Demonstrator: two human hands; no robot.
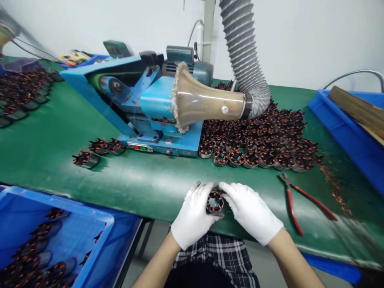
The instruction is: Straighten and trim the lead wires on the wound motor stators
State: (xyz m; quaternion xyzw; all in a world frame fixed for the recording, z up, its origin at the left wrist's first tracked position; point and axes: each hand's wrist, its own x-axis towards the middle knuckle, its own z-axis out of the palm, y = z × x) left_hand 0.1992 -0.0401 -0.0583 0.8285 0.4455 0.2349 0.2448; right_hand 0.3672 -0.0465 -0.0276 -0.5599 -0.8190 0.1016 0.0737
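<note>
A ring-shaped motor stator [215,202] with copper windings is held near the front edge of the green bench, its open centre turned up toward me. My left hand [195,216], in a white glove, wraps its fingers and thumb round the stator's left side. From the right, my white-gloved right hand [250,210] closes on the stator's upper right edge with its fingertips; its thumb is mostly hidden. Red-handled cutting pliers [289,186] lie with their handles spread, to the right of my right hand.
Behind my hands stands a blue belt machine [159,100] with a funnel-shaped hood [207,98] and a grey hose [246,52]. Many stators [252,160] crowd its right side; several stand left. Copper wire scraps [337,194] lie right. A blue crate [108,222] holds stators; another bin [345,120] holds boards.
</note>
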